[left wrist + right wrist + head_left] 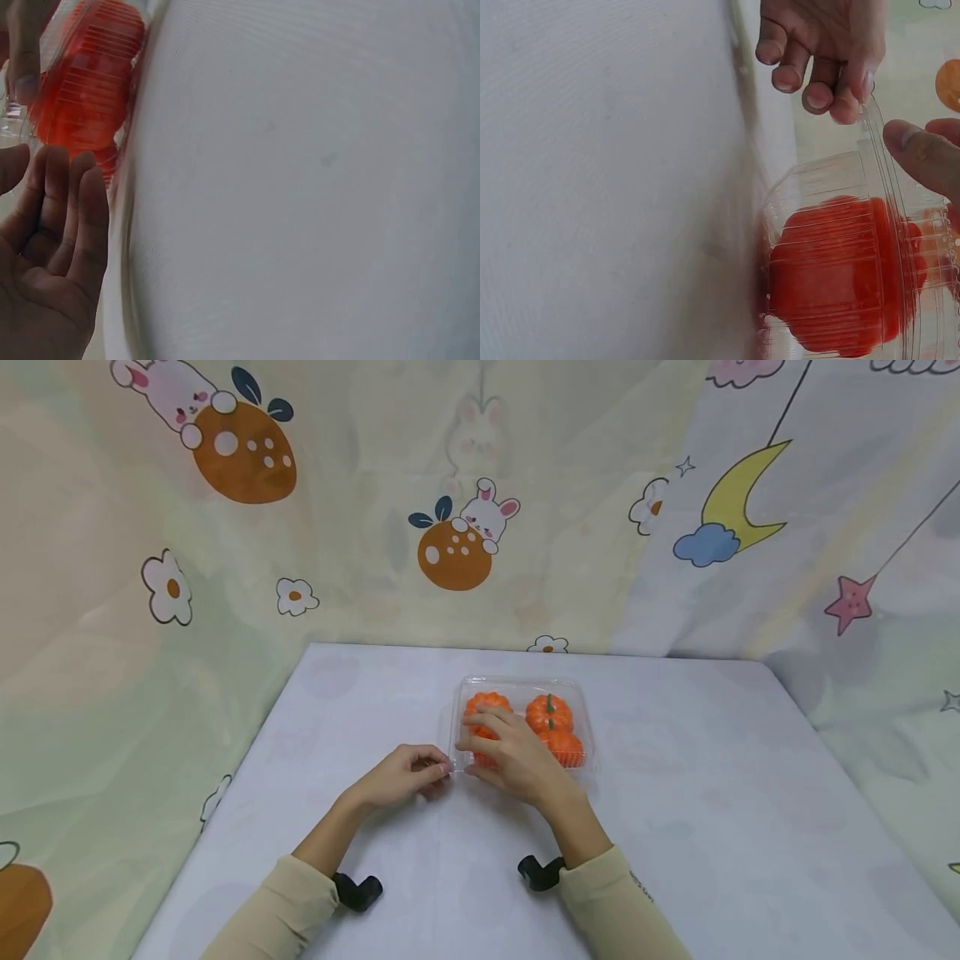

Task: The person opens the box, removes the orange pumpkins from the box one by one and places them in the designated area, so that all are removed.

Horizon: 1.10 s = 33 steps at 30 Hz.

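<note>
A clear plastic clamshell box point(581, 693) stands on the table with several small orange toy pumpkins point(550, 714) inside, some with green stems. My left hand point(405, 774) is at its near left corner, where thumb and forefinger pinch the rim; the right wrist view shows this pinch at the rim's corner point(871, 112). Over the left part of the lid lies my right hand point(519, 762), fingers spread and lightly bent, its thumb near the front edge. It hides part of the left pumpkins. Ridged side walls point(94, 67) of the box show in the left wrist view.
The white-covered table point(720, 793) extends on both sides of the box. Behind it hangs a cloth backdrop point(360, 510) printed with rabbits, flowers and a moon. Black wrist devices point(358, 892) are at both sleeve cuffs.
</note>
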Each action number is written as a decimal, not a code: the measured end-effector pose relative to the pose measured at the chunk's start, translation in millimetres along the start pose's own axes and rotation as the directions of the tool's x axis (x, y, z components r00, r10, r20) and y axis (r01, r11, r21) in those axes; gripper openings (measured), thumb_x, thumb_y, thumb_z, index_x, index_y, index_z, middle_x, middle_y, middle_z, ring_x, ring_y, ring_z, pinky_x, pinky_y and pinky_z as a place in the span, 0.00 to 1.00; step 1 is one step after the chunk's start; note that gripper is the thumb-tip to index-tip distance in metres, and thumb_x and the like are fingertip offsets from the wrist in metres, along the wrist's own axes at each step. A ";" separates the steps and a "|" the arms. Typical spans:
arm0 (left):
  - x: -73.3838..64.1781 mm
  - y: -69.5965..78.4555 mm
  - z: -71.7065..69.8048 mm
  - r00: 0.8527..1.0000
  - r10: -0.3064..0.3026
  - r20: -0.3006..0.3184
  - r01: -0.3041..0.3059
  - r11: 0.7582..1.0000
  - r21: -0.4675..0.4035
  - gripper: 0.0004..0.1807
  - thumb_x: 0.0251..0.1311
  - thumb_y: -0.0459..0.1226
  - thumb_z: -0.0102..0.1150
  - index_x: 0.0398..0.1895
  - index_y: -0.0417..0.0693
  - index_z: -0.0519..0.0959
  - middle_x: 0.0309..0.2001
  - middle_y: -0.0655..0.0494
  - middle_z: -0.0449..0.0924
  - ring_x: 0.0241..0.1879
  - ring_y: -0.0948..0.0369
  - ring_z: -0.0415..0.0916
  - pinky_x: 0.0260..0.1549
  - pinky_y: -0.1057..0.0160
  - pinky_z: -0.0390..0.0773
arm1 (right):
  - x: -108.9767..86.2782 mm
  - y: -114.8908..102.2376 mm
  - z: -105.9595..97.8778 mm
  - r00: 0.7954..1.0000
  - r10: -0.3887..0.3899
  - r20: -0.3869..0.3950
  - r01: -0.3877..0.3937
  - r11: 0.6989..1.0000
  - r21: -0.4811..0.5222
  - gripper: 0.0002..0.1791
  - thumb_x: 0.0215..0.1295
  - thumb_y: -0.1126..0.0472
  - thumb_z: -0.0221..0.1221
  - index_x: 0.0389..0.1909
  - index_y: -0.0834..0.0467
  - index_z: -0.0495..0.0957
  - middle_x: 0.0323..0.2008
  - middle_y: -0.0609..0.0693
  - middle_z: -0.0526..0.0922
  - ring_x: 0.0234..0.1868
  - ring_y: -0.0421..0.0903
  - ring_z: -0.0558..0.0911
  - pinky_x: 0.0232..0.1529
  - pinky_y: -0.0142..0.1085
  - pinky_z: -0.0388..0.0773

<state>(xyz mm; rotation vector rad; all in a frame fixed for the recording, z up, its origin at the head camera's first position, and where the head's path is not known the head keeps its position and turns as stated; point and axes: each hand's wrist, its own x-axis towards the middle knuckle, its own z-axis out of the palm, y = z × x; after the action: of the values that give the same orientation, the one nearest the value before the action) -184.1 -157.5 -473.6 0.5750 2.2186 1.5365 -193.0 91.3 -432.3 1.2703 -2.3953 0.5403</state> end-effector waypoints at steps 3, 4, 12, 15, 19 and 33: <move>-1.2 0.3 -1.1 1.000 -0.003 0.003 0.003 1.000 -0.009 0.13 0.75 0.37 0.56 0.49 0.33 0.81 0.43 0.37 0.84 0.38 0.50 0.82 0.39 0.58 0.84 | -0.1 -1.5 1.4 1.000 0.007 0.014 -0.007 1.000 0.001 0.17 0.57 0.57 0.76 0.48 0.47 0.88 0.61 0.50 0.80 0.67 0.53 0.74 0.69 0.51 0.70; -1.0 0.2 -1.1 1.000 -0.004 0.003 0.004 1.000 -0.012 0.13 0.75 0.37 0.56 0.49 0.33 0.81 0.43 0.37 0.83 0.38 0.50 0.82 0.39 0.58 0.84 | -0.8 -1.5 1.8 1.000 0.005 0.018 -0.005 1.000 0.002 0.17 0.57 0.57 0.76 0.48 0.47 0.88 0.61 0.50 0.80 0.67 0.53 0.74 0.69 0.51 0.70; 1.5 -1.8 -1.8 1.000 -0.024 0.009 0.024 0.998 -0.064 0.15 0.75 0.38 0.57 0.50 0.32 0.80 0.43 0.37 0.83 0.39 0.54 0.81 0.40 0.59 0.84 | -7.8 -1.1 4.1 0.999 -0.046 0.021 0.047 0.999 -0.019 0.04 0.60 0.58 0.74 0.35 0.48 0.90 0.61 0.51 0.80 0.68 0.55 0.74 0.69 0.50 0.71; 1.7 -2.0 -2.1 1.000 -0.020 0.011 0.021 0.997 -0.078 0.15 0.75 0.38 0.57 0.50 0.30 0.79 0.42 0.35 0.83 0.39 0.54 0.81 0.41 0.59 0.85 | -9.6 -1.0 4.8 0.998 -0.061 0.018 0.061 0.998 -0.022 0.02 0.60 0.60 0.74 0.31 0.50 0.90 0.60 0.52 0.80 0.67 0.53 0.75 0.69 0.49 0.71; 2.1 -1.2 -2.5 1.000 -0.024 0.005 0.024 0.995 -0.094 0.15 0.75 0.37 0.57 0.49 0.28 0.79 0.41 0.35 0.82 0.38 0.56 0.81 0.40 0.59 0.85 | -10.8 -1.4 5.1 0.997 -0.074 0.015 0.075 0.996 -0.041 0.02 0.60 0.62 0.74 0.31 0.52 0.90 0.58 0.52 0.81 0.66 0.51 0.76 0.69 0.46 0.71; 5.7 -1.5 -1.3 0.997 -0.076 -0.012 0.075 0.994 -0.083 0.16 0.76 0.37 0.56 0.48 0.28 0.79 0.38 0.43 0.82 0.38 0.57 0.80 0.43 0.57 0.85 | -17.3 -2.0 6.5 0.980 -0.190 -0.053 0.170 0.950 -0.262 0.04 0.61 0.64 0.72 0.35 0.52 0.89 0.49 0.48 0.80 0.54 0.47 0.78 0.59 0.40 0.77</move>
<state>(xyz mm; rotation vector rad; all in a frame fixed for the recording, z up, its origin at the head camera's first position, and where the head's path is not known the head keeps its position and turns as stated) -189.8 -156.0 -475.0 0.4509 2.1506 1.5899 -183.2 99.1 -446.1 1.3084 -2.1729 0.2134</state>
